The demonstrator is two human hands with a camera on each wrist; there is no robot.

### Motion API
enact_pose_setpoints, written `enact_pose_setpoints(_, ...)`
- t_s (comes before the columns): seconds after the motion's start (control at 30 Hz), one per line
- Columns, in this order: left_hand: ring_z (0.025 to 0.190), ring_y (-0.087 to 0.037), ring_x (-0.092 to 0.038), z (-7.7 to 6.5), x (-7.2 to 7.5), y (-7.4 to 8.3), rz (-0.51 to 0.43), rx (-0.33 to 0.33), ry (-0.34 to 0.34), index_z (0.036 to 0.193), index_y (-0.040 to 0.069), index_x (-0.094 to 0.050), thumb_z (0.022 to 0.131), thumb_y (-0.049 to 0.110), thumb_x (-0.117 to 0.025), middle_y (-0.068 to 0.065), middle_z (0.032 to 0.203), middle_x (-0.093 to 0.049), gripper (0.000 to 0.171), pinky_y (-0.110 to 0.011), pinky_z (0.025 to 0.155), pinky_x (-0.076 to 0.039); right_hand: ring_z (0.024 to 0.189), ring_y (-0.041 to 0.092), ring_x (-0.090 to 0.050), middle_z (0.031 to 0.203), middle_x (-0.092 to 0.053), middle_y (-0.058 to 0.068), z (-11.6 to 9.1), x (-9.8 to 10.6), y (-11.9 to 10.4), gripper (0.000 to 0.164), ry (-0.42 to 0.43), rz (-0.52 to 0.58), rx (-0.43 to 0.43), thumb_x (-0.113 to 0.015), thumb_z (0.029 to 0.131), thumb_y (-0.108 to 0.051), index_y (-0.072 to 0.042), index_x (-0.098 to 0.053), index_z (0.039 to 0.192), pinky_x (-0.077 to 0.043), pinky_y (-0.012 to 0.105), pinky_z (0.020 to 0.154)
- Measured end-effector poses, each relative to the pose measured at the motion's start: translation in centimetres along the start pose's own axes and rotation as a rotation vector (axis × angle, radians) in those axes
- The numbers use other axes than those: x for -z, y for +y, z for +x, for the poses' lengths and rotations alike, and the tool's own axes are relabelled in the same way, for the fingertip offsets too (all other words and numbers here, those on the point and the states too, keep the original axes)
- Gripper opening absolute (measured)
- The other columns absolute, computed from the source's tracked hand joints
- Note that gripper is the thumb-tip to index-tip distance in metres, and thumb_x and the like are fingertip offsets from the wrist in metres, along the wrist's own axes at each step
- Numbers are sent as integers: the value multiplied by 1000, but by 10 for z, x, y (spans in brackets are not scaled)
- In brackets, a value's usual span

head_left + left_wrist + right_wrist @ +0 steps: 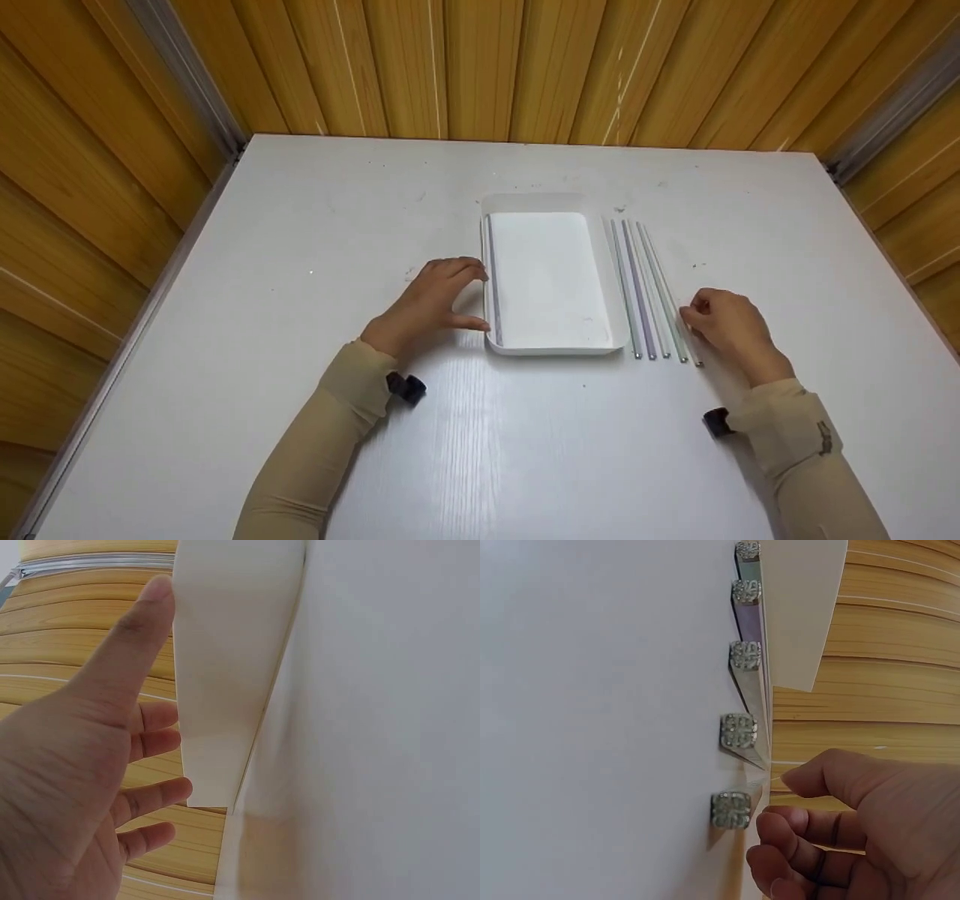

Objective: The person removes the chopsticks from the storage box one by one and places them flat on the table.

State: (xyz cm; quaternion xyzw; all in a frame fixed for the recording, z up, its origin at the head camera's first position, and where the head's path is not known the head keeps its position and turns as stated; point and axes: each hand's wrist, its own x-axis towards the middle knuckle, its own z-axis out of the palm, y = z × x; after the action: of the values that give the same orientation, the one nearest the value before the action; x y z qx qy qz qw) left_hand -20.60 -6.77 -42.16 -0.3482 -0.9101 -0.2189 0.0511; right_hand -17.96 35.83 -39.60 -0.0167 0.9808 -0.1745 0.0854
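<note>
A shallow white rectangular tray [540, 351] stands mid-table, with one slim grey-purple rod [494, 277] lying along its left inner wall. My left hand [431, 300] has its thumb and fingers spread at the tray's left side; the fingertips are at the side wall [232, 675]. Several slim rods in green, purple and pale tones lie side by side right of the tray, with glittery faceted ends. My right hand [727, 322] is at the rightmost rod [731, 810], fingers bent, and a gap shows between thumb and fingertips [772, 829].
The white table [337, 202] has small dark specks scattered about. Yellow wood-look panels [480, 67] rise behind its far edge and along both sides. A black wrist device [406, 388] sits by the left cuff, another [718, 422] by the right cuff.
</note>
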Motion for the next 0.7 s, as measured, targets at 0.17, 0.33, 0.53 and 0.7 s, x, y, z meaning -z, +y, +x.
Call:
enact_pose_setpoints(0.17,131,-25,-48,0,-1,0,-21,-4,8,121,10,-56,72,54,-75,-7,137,-54,69,-42,112,-36,69,22,-50,71,-57,7,1,2,-3,24,17,7,1,-50,93,-23,-2,-59,88,-36,27,59)
enact_pose_setpoints(0.33,129,-24,-49,1,-2,0,-42,-19,28,119,9,-56,71,52,-77,-7,135,-55,68,-42,112,-37,69,21,-50,73,-58,5,1,5,-9,24,25,32,-3,-51,95,-26,-5,-59,88,-37,27,59)
enact_pose_setpoints(0.53,130,-24,-48,3,-3,0,-39,-30,33,120,8,-56,72,52,-76,-7,135,-54,68,-41,112,-36,71,22,-51,78,-60,8,2,6,-13,23,53,32,12,-51,95,-24,-4,-60,88,-37,27,60)
enact_pose_setpoints(0.7,130,-24,-48,6,-3,0,-23,-38,27,122,8,-56,73,53,-75,-8,135,-54,69,-43,112,-36,71,22,-54,82,-63,12,4,4,-19,26,63,40,8,-50,95,-26,-3,-61,95,-39,27,60)
